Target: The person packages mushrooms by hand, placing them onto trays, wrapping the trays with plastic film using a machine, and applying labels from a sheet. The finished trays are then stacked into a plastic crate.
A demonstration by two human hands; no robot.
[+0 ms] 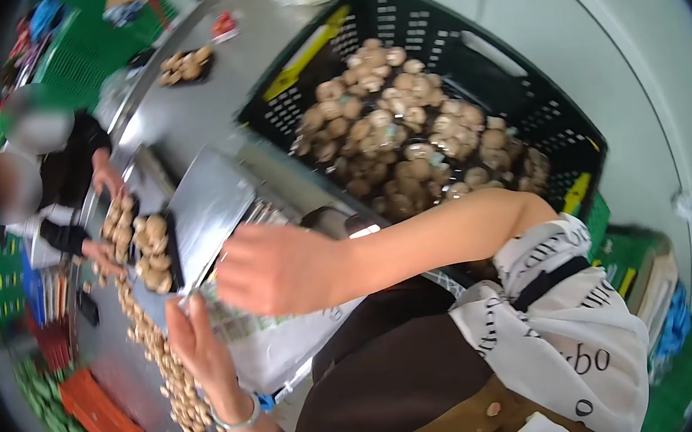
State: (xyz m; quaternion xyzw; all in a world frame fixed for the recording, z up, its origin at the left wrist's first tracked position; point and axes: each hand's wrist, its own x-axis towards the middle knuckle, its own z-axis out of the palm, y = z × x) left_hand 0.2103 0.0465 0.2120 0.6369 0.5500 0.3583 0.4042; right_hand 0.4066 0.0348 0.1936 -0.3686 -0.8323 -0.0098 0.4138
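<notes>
My left hand [201, 345], with a bracelet at the wrist, pinches the edge of a clear plastic film [203, 273]. The shiny strip of film runs up to my right hand [277, 267], which is closed on it; its fingertips are mostly hidden. Just beyond my hands is a black tray of mushrooms [153, 251], beside a flat metal plate [207, 198]. Printed paper [271, 346] lies below my right hand. A co-worker's hands [109, 180] are at a second mushroom tray [118, 227].
A large dark crate [477, 55] holds many wrapped mushroom packs [404, 125] on my right. Loose mushrooms [168, 365] lie along the steel table [116, 358]. Another mushroom tray [187, 66] sits at the far end. An orange-red crate [101, 415] stands at lower left.
</notes>
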